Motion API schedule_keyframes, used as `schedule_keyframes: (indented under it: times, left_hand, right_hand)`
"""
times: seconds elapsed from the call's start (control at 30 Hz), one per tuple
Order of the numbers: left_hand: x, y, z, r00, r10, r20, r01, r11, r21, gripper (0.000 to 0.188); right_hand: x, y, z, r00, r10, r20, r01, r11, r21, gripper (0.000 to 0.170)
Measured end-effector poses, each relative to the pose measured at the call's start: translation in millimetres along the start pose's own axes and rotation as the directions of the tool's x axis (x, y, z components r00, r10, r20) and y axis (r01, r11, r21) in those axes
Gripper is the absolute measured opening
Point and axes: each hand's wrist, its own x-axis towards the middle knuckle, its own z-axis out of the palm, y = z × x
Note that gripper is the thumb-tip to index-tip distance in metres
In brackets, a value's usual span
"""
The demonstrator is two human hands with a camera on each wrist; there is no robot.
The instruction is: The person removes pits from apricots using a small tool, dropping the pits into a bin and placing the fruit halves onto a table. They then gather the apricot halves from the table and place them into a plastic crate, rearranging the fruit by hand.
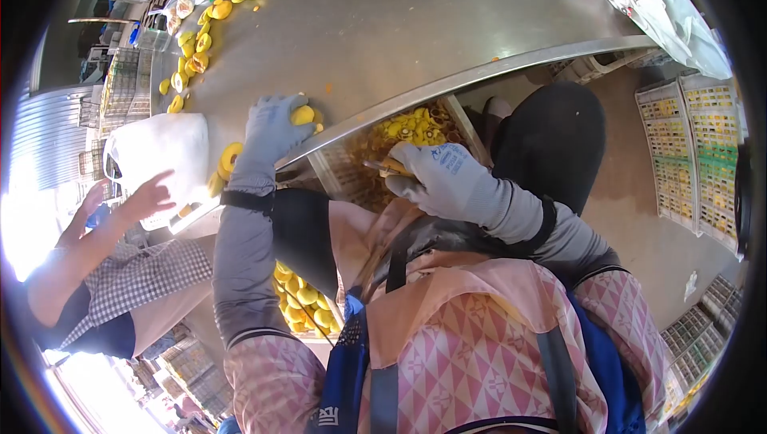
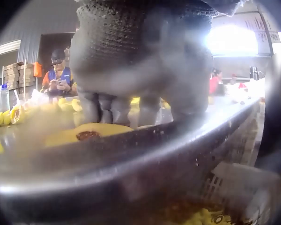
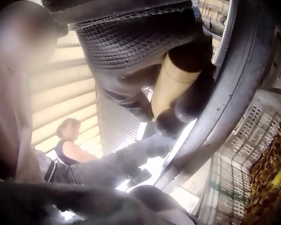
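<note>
My gloved left hand [image 1: 276,126] is at the metal table's near edge, its fingers bent down around a yellow fruit half [image 1: 302,115]. In the left wrist view the fingers of that hand [image 2: 140,70] point down at the tabletop, beside a fruit half with a brown hollow [image 2: 89,135]. My gloved right hand [image 1: 451,182] holds a short tool by its wooden handle [image 1: 393,167], over a crate of yellow pieces [image 1: 415,126]. The right wrist view shows the fingers of this hand [image 3: 145,70] curled round the pale handle [image 3: 174,82]; the tool's tip is hidden there.
A curved row of fruit halves [image 1: 204,38] lies along the far left of the metal table [image 1: 359,26]. A white bag [image 1: 164,150] and another person's arms [image 1: 120,210] are at the left. Below is a fruit-filled crate [image 1: 304,302]; stacked crates [image 1: 691,154] stand at the right.
</note>
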Motion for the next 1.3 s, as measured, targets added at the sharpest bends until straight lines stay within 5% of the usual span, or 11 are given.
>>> schedule_keyframes:
  times: [0.07, 0.1, 0.17, 0.2, 0.3, 0.5, 0.6, 0.7, 0.9, 1.1, 1.3]
  left_hand:
    - [-1, -7, 9, 0.998, -0.029, -0.055, 0.019, 0.984, -0.178, 0.055]
    - [-3, -10, 13, 0.994, -0.105, -0.044, 0.075, 0.899, -0.432, 0.054]
    - [-8, -13, 19, 0.983, -0.181, -0.004, 0.104, 0.579, -0.808, 0.052]
    - [-12, -11, 20, 0.982, -0.189, 0.005, 0.078, 0.383, -0.92, 0.051]
    - [-36, 46, 6, 0.979, -0.186, -0.081, -0.093, -0.056, -0.994, 0.051]
    - [-51, 145, -11, 0.945, -0.32, 0.067, -0.087, -0.443, -0.892, 0.062]
    - [-56, 151, -5, 0.914, -0.398, 0.081, -0.131, -0.479, -0.868, 0.064]
    - [-59, 157, -9, 0.877, -0.479, 0.04, -0.16, -0.37, -0.915, 0.063]
    - [-61, 166, -7, 0.827, -0.52, -0.212, -0.184, 0.105, -0.977, 0.054]
    - [-64, 153, 2, 0.872, -0.433, -0.229, -0.167, 0.176, -0.97, 0.048]
    - [-60, 140, -12, 0.946, -0.307, 0.106, 0.093, -0.056, -0.994, 0.06]
  right_hand:
    - [4, -5, -2, 0.999, 0.031, -0.031, -0.028, 0.996, 0.08, 0.029]
    - [6, -7, -4, 0.998, 0.061, -0.026, -0.057, 0.989, 0.137, 0.028]
    - [10, -13, -9, 0.993, 0.118, -0.013, -0.111, 0.962, 0.25, 0.027]
    - [11, -9, -6, 0.996, 0.014, -0.092, 0.007, 0.975, 0.224, 0.025]
    - [15, -4, 4, 0.946, -0.194, -0.259, 0.246, 0.951, 0.188, 0.02]
    - [17, -18, 16, 0.936, -0.067, -0.346, 0.174, 0.942, 0.286, 0.032]
    - [14, -24, 15, 0.912, -0.14, -0.386, 0.219, 0.961, 0.168, 0.037]
    - [13, -23, 9, 0.903, -0.18, -0.39, 0.243, 0.963, 0.116, 0.041]
    - [9, -30, 1, 0.938, -0.12, -0.325, 0.177, 0.973, 0.151, 0.042]
    - [3, -29, -5, 0.944, -0.193, -0.266, 0.229, 0.968, 0.108, 0.022]
    - [6, -28, -7, 0.968, -0.203, -0.145, 0.2, 0.979, -0.033, 0.017]
